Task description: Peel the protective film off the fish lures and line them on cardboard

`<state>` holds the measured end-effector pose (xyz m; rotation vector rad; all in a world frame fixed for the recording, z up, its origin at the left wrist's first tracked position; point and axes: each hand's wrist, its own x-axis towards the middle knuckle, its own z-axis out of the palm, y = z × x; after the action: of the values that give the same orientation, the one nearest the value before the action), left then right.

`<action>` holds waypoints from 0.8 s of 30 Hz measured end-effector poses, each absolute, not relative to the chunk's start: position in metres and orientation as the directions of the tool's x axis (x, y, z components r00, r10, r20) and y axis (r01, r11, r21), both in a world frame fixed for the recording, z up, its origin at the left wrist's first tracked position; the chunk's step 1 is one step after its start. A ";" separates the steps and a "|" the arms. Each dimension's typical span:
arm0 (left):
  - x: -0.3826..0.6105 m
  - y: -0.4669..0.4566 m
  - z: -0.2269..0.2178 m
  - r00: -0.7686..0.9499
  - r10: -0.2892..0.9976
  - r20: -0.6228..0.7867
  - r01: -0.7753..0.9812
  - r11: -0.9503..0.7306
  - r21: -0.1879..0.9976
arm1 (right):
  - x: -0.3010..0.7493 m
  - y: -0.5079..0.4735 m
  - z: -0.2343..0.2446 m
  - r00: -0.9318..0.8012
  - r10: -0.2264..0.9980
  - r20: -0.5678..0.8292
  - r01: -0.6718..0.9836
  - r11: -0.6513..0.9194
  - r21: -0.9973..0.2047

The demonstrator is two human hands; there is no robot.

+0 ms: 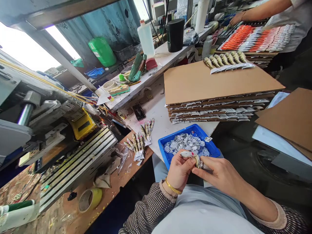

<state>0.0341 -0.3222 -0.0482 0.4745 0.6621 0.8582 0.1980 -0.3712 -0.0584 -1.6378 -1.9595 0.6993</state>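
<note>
In front of my body, both hands hold one small fishing lure [187, 154] shaped like a fish, pale with a red mark. My left hand [179, 170] is closed around its body, thumb on top. My right hand [219, 171] pinches its other end between thumb and fingers, which partly hide it. Just beyond my hands sits a blue tray [163, 152] filled with crumpled silver foil pieces [186, 143]. To the left, two small bunches of yellowish, dark-striped lures [136, 142] with white paper-like ends lie at the table edge.
A stack of cardboard sheets [209, 86] with white wrapped pieces between layers stands ahead; striped lures [225, 60] lie on top. A phone [138, 111] rests on the white table. Left are a machine bed [78, 165] and tape roll [90, 199]. A co-worker's arm [265, 13] reaches over orange lures [237, 37].
</note>
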 end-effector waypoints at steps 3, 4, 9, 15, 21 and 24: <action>0.036 -0.320 -0.047 0.478 0.807 -0.347 -0.524 0.579 0.625 | 0.198 -0.370 -0.060 -0.160 0.985 0.071 0.727 0.166 -0.667; 0.036 -0.320 -0.048 0.476 0.806 -0.351 -0.521 0.580 0.626 | 0.198 -0.369 -0.060 -0.151 0.985 0.083 0.725 0.167 -0.668; 0.036 -0.313 -0.055 0.461 0.802 -0.380 -0.512 0.590 0.624 | 0.202 -0.366 -0.056 -0.053 0.985 0.162 0.705 0.152 -0.692; 0.039 -0.303 -0.058 0.417 0.804 -0.424 -0.521 0.593 0.613 | 0.201 -0.355 -0.046 0.047 0.963 0.265 0.598 0.186 -0.780; 0.047 -0.293 -0.056 0.353 0.835 -0.423 -0.504 0.550 0.666 | 0.187 -0.341 -0.046 0.019 0.936 0.351 0.513 0.292 -0.807; 0.047 -0.282 -0.060 0.244 0.862 -0.444 -0.517 0.503 0.693 | 0.197 -0.338 -0.052 0.124 0.943 0.309 0.447 0.225 -0.866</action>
<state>0.0473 -0.2820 -0.0598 0.4523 0.9046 0.9867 0.1973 -0.3378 -0.0525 -1.3811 -1.4853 0.6167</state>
